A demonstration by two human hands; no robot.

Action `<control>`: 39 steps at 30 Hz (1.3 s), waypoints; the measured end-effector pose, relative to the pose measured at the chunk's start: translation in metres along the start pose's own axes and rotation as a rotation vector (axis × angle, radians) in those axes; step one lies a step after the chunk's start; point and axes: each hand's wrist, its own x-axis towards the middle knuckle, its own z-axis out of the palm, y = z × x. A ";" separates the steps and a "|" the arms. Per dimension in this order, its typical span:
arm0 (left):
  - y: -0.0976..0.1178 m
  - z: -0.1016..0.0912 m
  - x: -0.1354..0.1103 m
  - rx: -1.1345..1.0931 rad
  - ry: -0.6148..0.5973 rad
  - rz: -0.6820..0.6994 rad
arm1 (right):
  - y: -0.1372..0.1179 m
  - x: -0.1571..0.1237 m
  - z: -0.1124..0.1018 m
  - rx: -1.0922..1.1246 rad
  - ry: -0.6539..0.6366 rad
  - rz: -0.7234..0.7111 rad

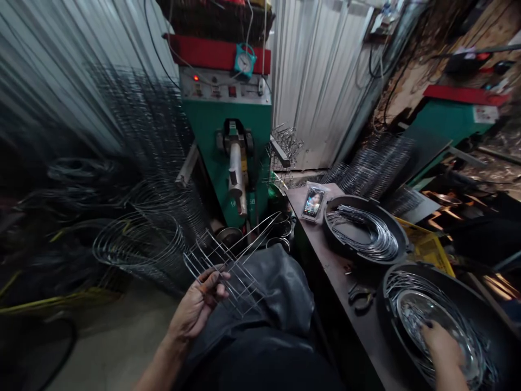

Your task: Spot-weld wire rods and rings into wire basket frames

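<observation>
My left hand point(199, 304) grips a wire grill rack point(240, 279) by its near left edge, thumb and fingers closed on the wires. Two long wire prongs reach from the rack up to the right, and it hangs tilted over my dark-covered lap. My right hand point(442, 345) dips into a clear round bowl point(459, 331) of small metal bits; blur hides its fingertips. That bowl sits inside a large black round tray point(382, 309) with loops of wire. Pliers point(361, 298) lie on the bench point(325, 244) left of this tray.
Ahead stands a green welding machine point(203, 136) with a metal arm point(236, 174) pointing toward me. Behind the nearer tray is another black tray point(354, 201) of wire rings, beside a bagged phone point(313, 202). Wire coils point(138, 239) and stacked wire grids point(150, 119) fill the left.
</observation>
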 end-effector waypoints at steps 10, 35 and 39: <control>-0.027 -0.014 0.023 -0.008 0.092 -0.006 | -0.256 -0.109 -0.045 0.557 -0.255 -0.625; -0.012 -0.012 0.057 -0.057 0.148 0.036 | -0.499 -0.231 0.040 1.261 -1.165 -0.581; -0.010 -0.011 0.062 -0.057 0.166 0.040 | -0.507 -0.229 0.043 1.266 -1.176 -0.539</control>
